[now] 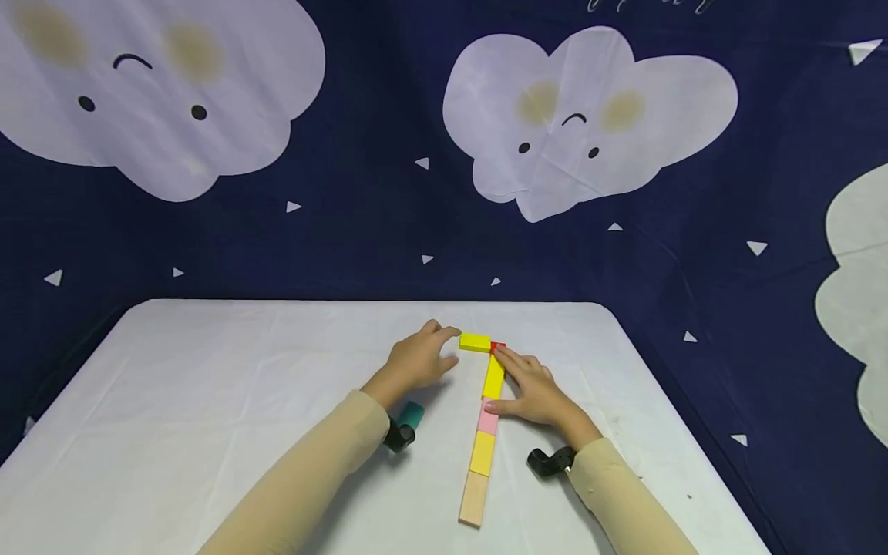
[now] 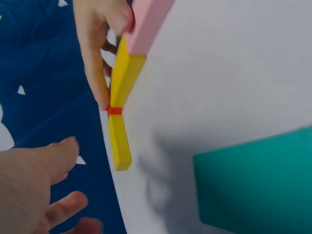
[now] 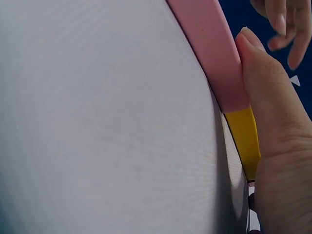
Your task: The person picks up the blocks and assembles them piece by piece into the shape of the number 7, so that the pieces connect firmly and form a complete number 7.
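Observation:
A row of blocks runs up the table in the head view: a plain wood block point(image 1: 473, 499), a yellow block point(image 1: 482, 453), a pink block point(image 1: 488, 416), another yellow block point(image 1: 494, 377) and a red block point(image 1: 497, 347). At its far end a third yellow block point(image 1: 475, 342) turns off to the left. My left hand point(image 1: 418, 358) hovers left of that block, fingers spread and holding nothing; the left wrist view shows a gap between them. My right hand point(image 1: 538, 391) lies along the row's right side, fingertips at the red block, thumb against the pink one.
A teal block point(image 1: 412, 415) lies by itself on the white table point(image 1: 208, 416), beneath my left wrist. The table's far edge is just beyond the turned yellow block. A dark blue cloth point(image 1: 375, 231) with clouds hangs behind.

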`<act>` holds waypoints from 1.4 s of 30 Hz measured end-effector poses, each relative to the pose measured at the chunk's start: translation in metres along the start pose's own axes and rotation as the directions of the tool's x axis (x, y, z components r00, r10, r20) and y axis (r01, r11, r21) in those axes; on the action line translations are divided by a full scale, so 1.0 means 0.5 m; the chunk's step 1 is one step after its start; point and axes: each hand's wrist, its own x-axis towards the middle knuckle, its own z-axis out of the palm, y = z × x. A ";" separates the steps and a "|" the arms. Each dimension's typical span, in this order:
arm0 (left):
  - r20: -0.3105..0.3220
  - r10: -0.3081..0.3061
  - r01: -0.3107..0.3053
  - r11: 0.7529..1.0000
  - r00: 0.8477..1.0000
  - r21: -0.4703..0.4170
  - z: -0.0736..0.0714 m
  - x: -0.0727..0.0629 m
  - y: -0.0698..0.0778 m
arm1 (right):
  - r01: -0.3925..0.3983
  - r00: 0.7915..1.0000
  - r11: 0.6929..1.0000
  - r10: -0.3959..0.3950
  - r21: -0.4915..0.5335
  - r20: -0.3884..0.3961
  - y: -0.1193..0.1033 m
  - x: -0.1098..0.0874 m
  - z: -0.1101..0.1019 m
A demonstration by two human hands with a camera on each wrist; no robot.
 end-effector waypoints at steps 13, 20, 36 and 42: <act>0.007 0.045 -0.045 0.999 0.999 -0.020 0.012 -0.138 -0.050 | 0.006 1.000 1.000 -0.006 0.008 0.002 -0.002 -0.001 0.001; 0.028 0.020 -0.019 0.999 0.999 -0.034 0.023 -0.190 -0.065 | 0.012 1.000 1.000 -0.012 0.011 -0.003 -0.004 -0.003 -0.002; 0.057 0.054 -0.051 0.997 0.997 -0.055 0.036 -0.220 -0.077 | 0.003 1.000 1.000 -0.003 0.019 0.003 -0.001 -0.004 -0.001; 0.074 0.063 -0.058 0.995 0.995 -0.078 0.032 -0.220 -0.075 | 0.006 1.000 1.000 -0.006 0.013 -0.002 0.002 -0.003 0.000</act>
